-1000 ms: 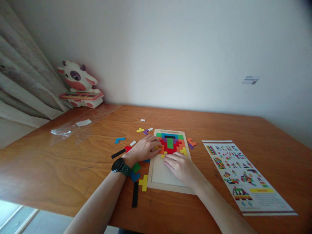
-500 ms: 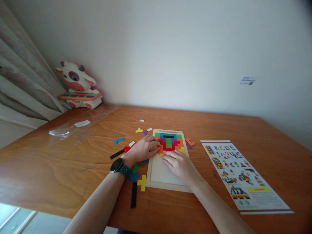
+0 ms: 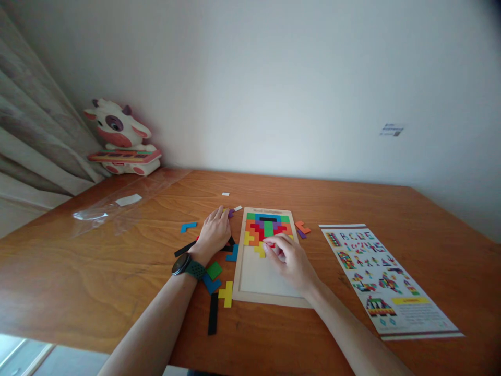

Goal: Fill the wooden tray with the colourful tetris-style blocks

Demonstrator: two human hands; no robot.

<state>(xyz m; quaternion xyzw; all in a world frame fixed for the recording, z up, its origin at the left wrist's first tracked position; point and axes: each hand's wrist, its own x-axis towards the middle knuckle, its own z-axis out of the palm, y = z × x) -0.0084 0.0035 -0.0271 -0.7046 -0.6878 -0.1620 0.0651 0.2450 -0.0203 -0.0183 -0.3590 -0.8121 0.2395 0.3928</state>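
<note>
My left hand, with a dark watch on its wrist, lies left of the wooden puzzle tray. Its fingers are stretched out, their tips over a mostly covered yellow puzzle piece beside a purple piece. My right hand hovers over the tray's lower half, thumb and fingertips drawn together by a yellow piece. Whether anything is pinched there is hidden. Coloured pieces fill the tray's upper part, among them a green piece and a black bar.
Left of the tray lie loose pieces: a blue one, a green one, a yellow one and a black bar. An orange piece and a printed pattern sheet are on the right. A cow keyboard toy stands at back left.
My left hand has left the tray, moving left and away from me to the loose pieces. My right hand stays over the tray, its fingers now more curled. The view has shifted slightly.
</note>
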